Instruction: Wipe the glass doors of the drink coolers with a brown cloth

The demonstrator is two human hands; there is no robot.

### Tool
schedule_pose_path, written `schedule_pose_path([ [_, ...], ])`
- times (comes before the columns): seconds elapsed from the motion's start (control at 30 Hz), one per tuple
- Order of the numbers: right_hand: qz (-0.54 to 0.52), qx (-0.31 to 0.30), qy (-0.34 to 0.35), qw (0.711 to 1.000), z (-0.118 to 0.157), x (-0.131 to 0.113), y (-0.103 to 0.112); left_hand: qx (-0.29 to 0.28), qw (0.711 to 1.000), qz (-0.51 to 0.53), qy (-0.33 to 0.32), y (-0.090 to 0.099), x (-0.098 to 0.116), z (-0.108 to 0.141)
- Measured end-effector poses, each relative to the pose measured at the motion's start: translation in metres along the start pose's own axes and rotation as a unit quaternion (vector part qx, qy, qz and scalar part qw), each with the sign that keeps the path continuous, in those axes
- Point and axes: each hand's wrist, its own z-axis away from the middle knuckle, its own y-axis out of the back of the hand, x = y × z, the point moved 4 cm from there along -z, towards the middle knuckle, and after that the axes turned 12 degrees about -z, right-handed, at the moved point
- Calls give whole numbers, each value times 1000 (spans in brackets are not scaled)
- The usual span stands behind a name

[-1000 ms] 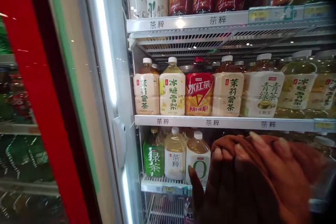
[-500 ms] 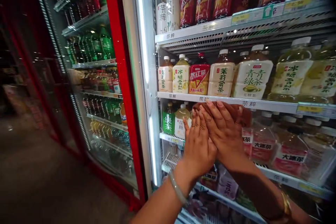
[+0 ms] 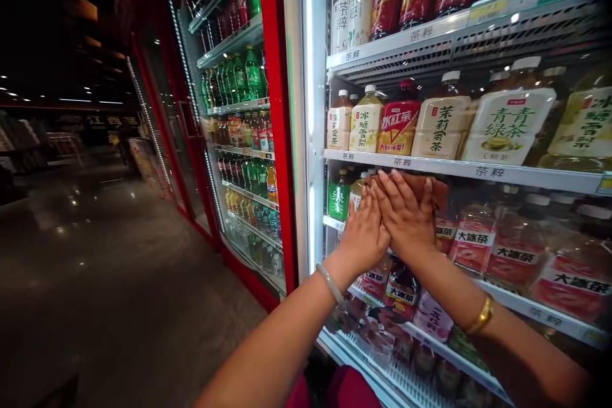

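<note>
My right hand (image 3: 406, 220) lies flat on a folded brown cloth (image 3: 436, 192), holding it against the glass door of a drinks fridge. The cloth shows above and to the right of the fingers; the rest is hidden under the palm. Close against it, my left hand (image 3: 366, 233) has its fingers stretched upward and overlaps the right hand's edge. Whether the left fingertips touch the cloth too, I cannot tell. A pale bangle (image 3: 329, 284) circles my left wrist and a gold bracelet (image 3: 482, 314) my right.
Behind the glass, shelves hold tea bottles (image 3: 442, 118) and pink-labelled bottles (image 3: 473, 239). A lit white frame (image 3: 310, 108) and a red door post (image 3: 273, 108) stand left of my hands. Another fridge with green bottles (image 3: 239, 76) adjoins. Dark shiny floor (image 3: 119, 280) stretches away at left.
The view has swung left, so the fridges sit further right and more of the floor and aisle shows. Both hands stay together on the glass with the cloth, slightly higher in the picture.
</note>
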Motion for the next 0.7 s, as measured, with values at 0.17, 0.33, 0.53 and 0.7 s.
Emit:
schedule_pose_path([
  [0.17, -41, -20, 35, 998, 16, -4, 4, -31, 999, 2, -22, -16, -2, 15],
  [0.33, -59, -14, -4, 998, -34, -3, -9, 56, 998, 10, 6, 5, -27, -18],
  [0.53, -73, -15, -7, 997, -24, -24, -18, 57, 998, 11, -3, -16, -42, 2],
  [0.7, -65, -12, -1, 998, -22, -23, -18, 61, 998, 7, -5, -20, -42, 3],
])
